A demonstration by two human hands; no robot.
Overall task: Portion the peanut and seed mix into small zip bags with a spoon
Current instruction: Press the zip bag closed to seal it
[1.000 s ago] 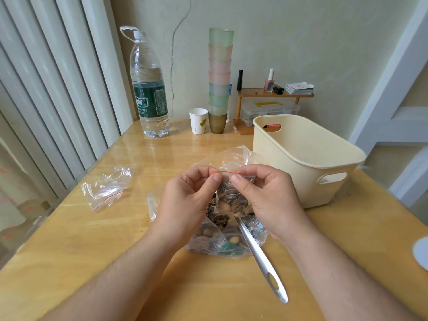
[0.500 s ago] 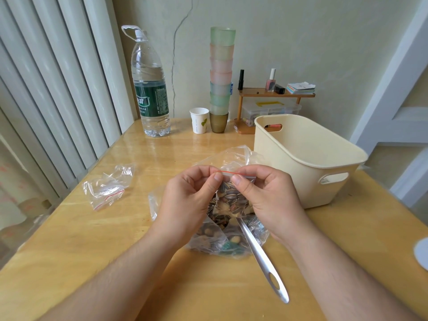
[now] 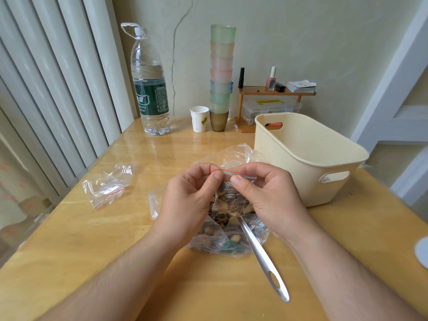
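Presently my left hand (image 3: 187, 200) and right hand (image 3: 266, 195) pinch the filled small zip bag (image 3: 231, 200) at its red seal, which runs left to right between both grips, above the bulk bag (image 3: 222, 242) and spoon (image 3: 264, 262) on the near bench (image 3: 92, 251).

A small zip bag (image 3: 231, 198) of striped seeds is held upright, red seal on top, above the big clear mix bag (image 3: 222, 239) holding a metal spoon (image 3: 261, 256). Empty zip bags (image 3: 106, 185) lie left.
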